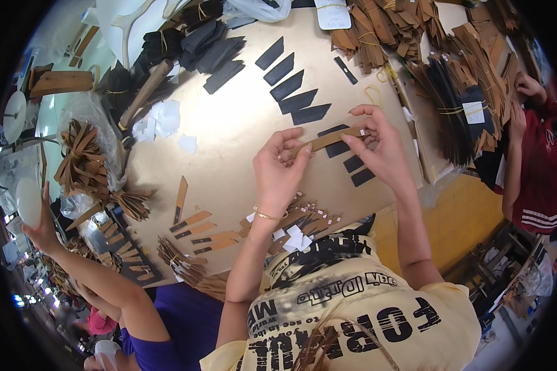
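A narrow brown leather-like strip [328, 140] is stretched between my two hands above the table. My left hand [280, 167] is closed on its left end, thumb and fingers pinching it. At the other end, beside a small white label, my right hand [380, 148] pinches the strip between thumb and fingers. Beneath the strip lies a black piece [337, 148], partly covered, with smaller black rectangles [353, 163] just below it. Several slanted black pieces [287, 85] are fanned out beyond my hands. Close to my body lies a row of brown strips with white labels [309, 216].
Bundles of brown strips [368, 37] and black strips [442, 105] crowd the far right. White paper slips [161, 120] and brown-and-black strips [195, 226] lie to the left. One person's arm [105, 278] reaches in at left; another person's hands [523, 102] work at right.
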Demonstrator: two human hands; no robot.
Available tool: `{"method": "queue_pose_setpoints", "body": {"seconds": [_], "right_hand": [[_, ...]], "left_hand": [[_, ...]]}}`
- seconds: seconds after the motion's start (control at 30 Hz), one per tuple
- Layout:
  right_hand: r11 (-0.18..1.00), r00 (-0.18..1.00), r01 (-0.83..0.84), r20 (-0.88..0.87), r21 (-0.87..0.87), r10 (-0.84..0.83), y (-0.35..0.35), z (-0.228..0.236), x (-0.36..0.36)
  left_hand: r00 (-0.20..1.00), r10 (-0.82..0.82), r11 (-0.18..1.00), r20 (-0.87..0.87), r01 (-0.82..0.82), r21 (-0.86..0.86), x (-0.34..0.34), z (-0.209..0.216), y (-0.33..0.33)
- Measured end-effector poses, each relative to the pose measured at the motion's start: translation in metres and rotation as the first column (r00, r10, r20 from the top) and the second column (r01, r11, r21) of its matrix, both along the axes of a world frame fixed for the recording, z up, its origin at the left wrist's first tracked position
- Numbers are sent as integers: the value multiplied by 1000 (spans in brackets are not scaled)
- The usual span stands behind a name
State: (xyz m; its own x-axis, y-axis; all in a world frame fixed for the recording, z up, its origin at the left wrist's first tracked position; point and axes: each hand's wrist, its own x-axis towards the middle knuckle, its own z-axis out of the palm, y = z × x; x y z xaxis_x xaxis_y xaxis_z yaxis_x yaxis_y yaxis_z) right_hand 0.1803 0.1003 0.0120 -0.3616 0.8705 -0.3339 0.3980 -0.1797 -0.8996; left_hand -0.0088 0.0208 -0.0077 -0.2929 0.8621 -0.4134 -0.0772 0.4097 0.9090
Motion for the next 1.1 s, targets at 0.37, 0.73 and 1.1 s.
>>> {"method": "queue_pose_setpoints", "body": {"seconds": [0.37,0.73,1.1], "right_hand": [[1000,1000,6,-6,-29,-6,4,-2,3],[1000,999,23,26,-13,-23,5,-2,-2],[999,999,31,24,34,-32,5,-3,-4]], "left_hand": [[999,43,996,-23,-44,-73,2,4,6],[996,81,994,-29,-83,-74,2,2,7],[994,50,995,-95,-58,-84,4,7,9]]}}
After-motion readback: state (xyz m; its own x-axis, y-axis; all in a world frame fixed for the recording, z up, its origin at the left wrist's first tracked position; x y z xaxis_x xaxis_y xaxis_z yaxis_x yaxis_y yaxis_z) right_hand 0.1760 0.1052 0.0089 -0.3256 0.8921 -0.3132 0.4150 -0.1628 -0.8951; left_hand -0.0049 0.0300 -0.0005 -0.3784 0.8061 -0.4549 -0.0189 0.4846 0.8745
